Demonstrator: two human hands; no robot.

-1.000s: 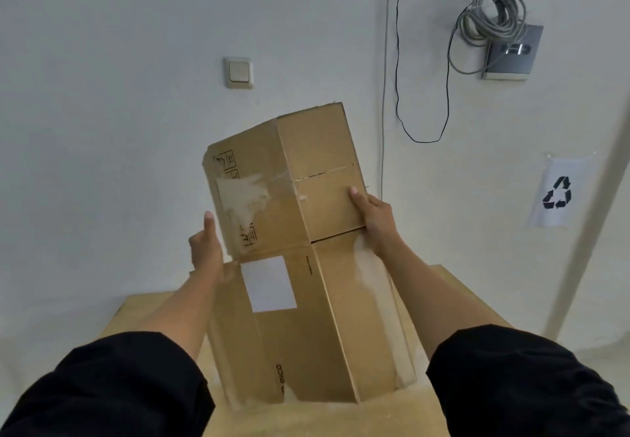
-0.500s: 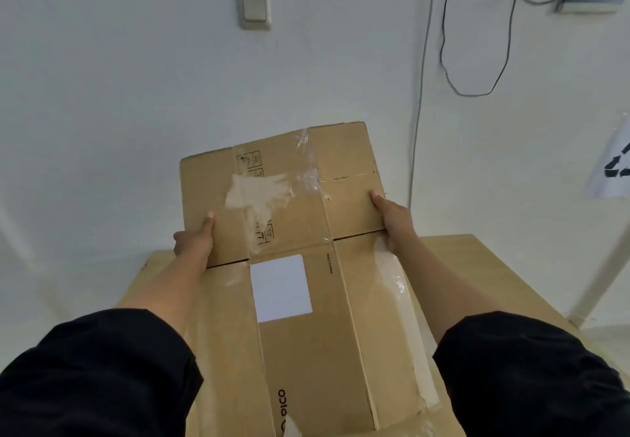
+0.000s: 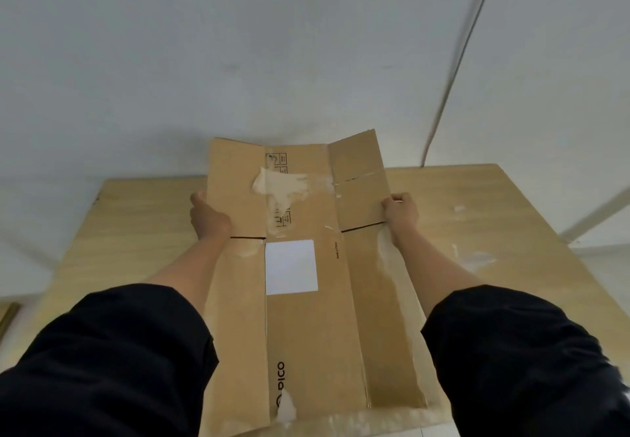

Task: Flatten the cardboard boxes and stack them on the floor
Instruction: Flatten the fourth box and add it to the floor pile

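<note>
Cardboard box (image 3: 306,300), nearly flat on counter (image 3: 477,215), long axis running away between left hand (image 3: 208,218) and right hand (image 3: 400,211); each grips a far flap edge.

1. box (image 3: 306,300): matt brown corrugated cardboard, with glossy clear tape remnants and torn pale patches.
2. label (image 3: 291,267): smooth white paper.
3. table (image 3: 494,225): light wood-grain top, matt.
4. sleeves (image 3: 102,361): black cloth.
5. wall (image 3: 238,44): matt white.

Soft, even indoor light; slightly blurry wide-angle frame.
No hard shadows on the tabletop (image 3: 494,218); only a faint one along the wall (image 3: 238,44) behind it. Edges beyond the tabletop bow, and sleeves (image 3: 112,361) nearest the camera look soft.
</note>
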